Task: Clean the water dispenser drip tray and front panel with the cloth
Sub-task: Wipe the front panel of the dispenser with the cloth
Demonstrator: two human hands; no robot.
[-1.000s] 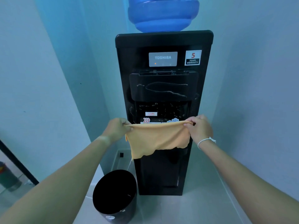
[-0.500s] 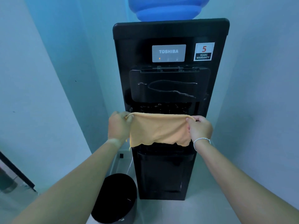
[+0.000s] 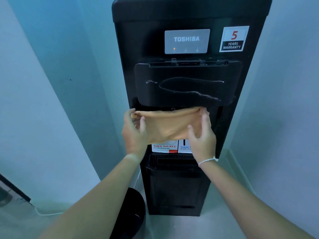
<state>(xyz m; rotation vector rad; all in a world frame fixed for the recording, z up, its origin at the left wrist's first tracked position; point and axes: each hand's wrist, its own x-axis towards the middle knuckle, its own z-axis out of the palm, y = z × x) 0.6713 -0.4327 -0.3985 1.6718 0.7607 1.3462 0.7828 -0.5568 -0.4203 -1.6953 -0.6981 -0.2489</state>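
Pale blue walls hem in the black Toshiba water dispenser (image 3: pixel 188 104) at frame centre, where we have lifted the orange cloth (image 3: pixel 170 125), pinched by left hand (image 3: pixel 133 130) and right hand (image 3: pixel 202 133), from above the drip tray (image 3: pixel 172 162) up under the front panel (image 3: pixel 188 83), so wiping looks about to start.

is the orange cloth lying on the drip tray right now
No: both the left hand and the right hand hold the orange cloth up at the dispensing recess, well above the drip tray.
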